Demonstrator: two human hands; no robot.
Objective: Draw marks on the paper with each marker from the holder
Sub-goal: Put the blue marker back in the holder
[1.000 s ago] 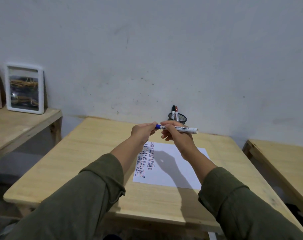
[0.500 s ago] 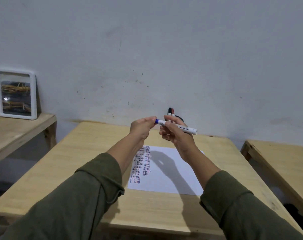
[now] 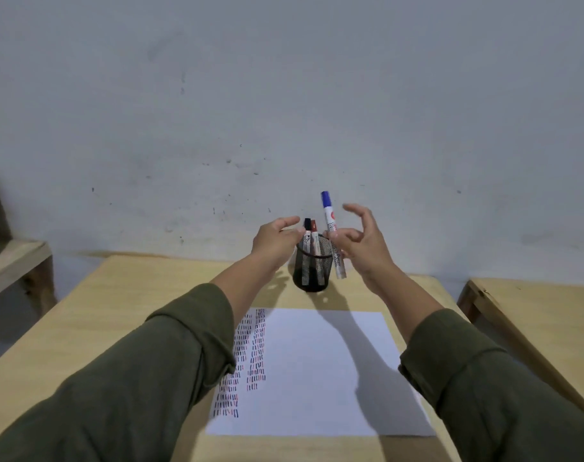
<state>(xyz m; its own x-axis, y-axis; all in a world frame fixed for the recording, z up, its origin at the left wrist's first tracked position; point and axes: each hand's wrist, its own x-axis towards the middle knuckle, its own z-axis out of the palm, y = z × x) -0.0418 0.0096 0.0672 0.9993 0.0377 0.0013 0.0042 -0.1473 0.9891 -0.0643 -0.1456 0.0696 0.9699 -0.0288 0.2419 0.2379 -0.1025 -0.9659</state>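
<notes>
A black mesh holder (image 3: 310, 271) stands at the far middle of the wooden table (image 3: 124, 315). A black-capped marker (image 3: 306, 240) and a red-capped marker (image 3: 314, 241) stand upright in it. My right hand (image 3: 362, 243) grips a blue-capped white marker (image 3: 330, 228) nearly upright, cap up, just right of the holder's rim. My left hand (image 3: 275, 243) hovers at the holder's left rim with fingers apart, holding nothing. The white paper (image 3: 317, 371) lies nearer me, with columns of short blue, red and black marks on its left side.
A second wooden table (image 3: 534, 315) stands to the right across a narrow gap. A lower wooden shelf (image 3: 14, 261) is at the left. A grey wall rises right behind the holder.
Both hands moved forward from above the paper to the holder. The blue marker turned from lying sideways to upright. My left hand let go of its capped end.
</notes>
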